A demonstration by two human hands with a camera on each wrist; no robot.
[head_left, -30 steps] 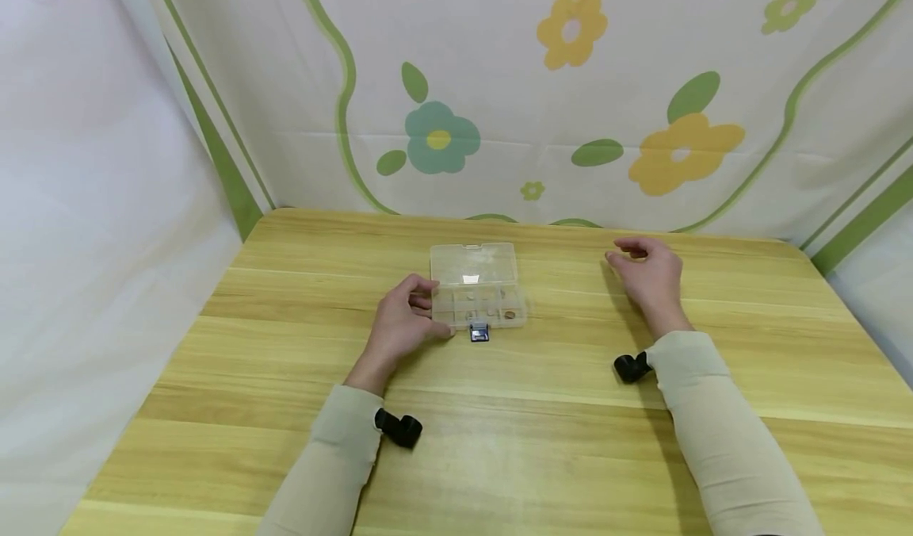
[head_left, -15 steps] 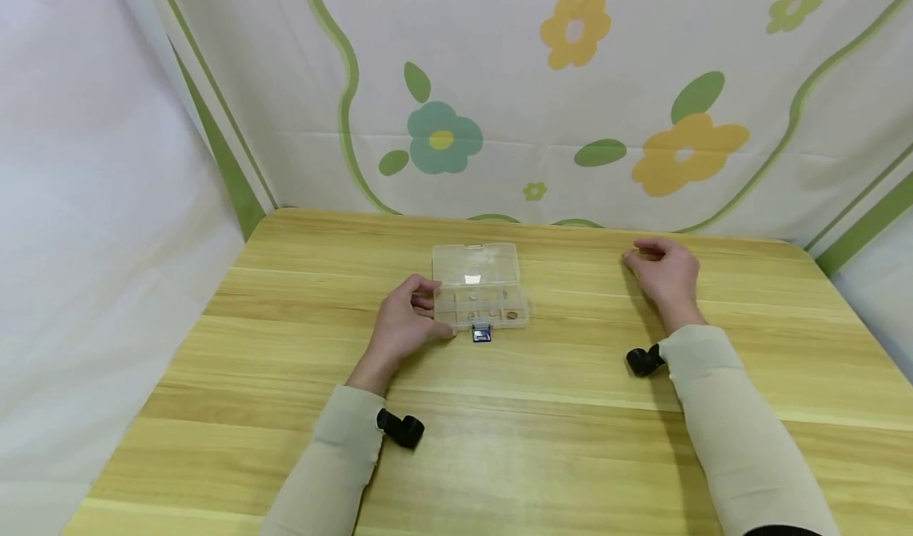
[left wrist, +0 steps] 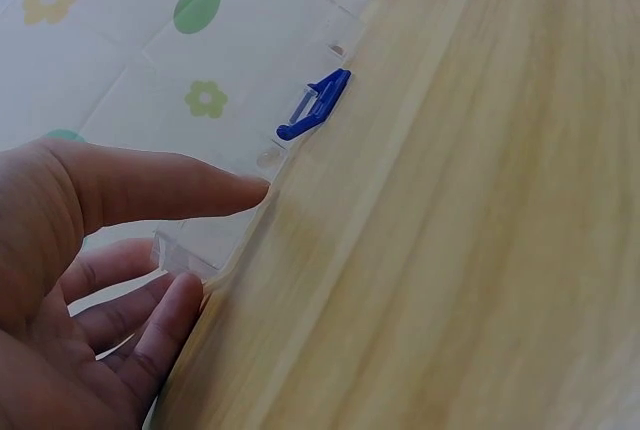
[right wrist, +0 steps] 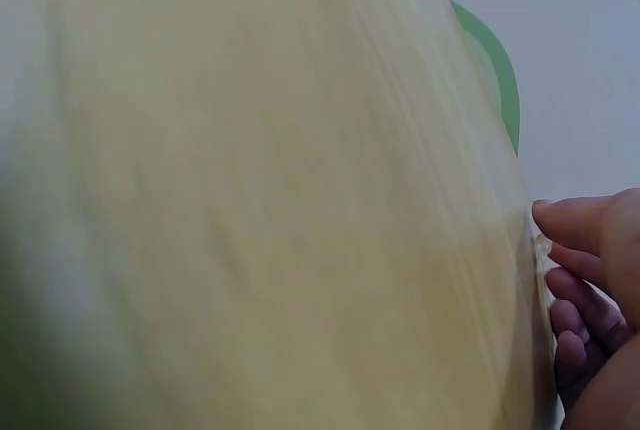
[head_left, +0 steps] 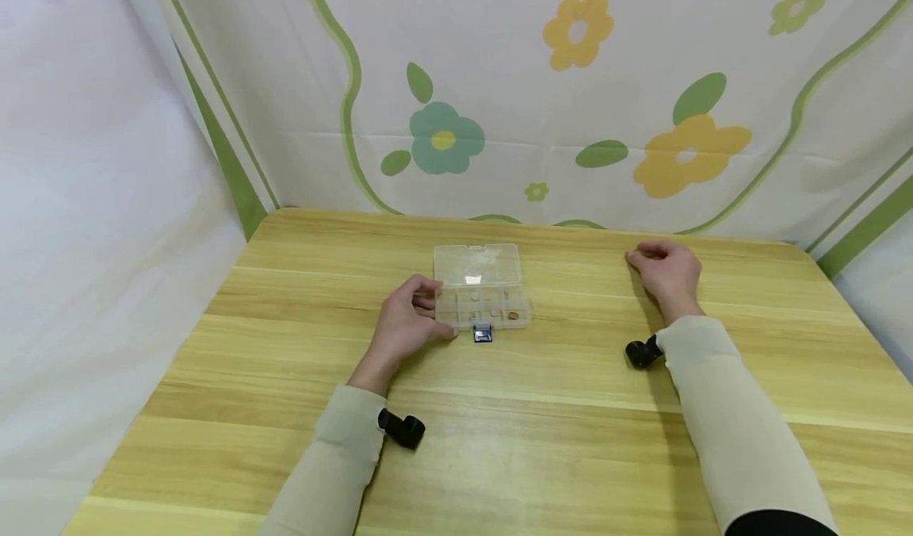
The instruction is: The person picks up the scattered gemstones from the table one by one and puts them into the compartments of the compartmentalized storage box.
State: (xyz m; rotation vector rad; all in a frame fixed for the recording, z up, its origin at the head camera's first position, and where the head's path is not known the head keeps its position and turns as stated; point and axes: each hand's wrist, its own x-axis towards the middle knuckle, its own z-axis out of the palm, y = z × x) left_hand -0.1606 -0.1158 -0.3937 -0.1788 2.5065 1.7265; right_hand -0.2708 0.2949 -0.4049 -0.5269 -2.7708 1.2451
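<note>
A clear plastic compartment box lies on the table with its lid laid back. It has a blue latch at the front and several small items in its compartments, among them a brownish ring-like piece. My left hand grips the box's left end, thumb along the front and fingers around the side. Far to the right, my right hand is low at the tabletop, thumb and forefinger nearly together. In the right wrist view a tiny pale thing shows between those fingertips; its kind cannot be told.
The wood-grain table ends at the back against a white cloth printed with flowers. Another white cloth hangs on the left. Each forearm wears a small black camera.
My right hand has moved a little to the right, away from the box, and its thumb and forefinger have closed together. The left hand and the box stay as they were.
</note>
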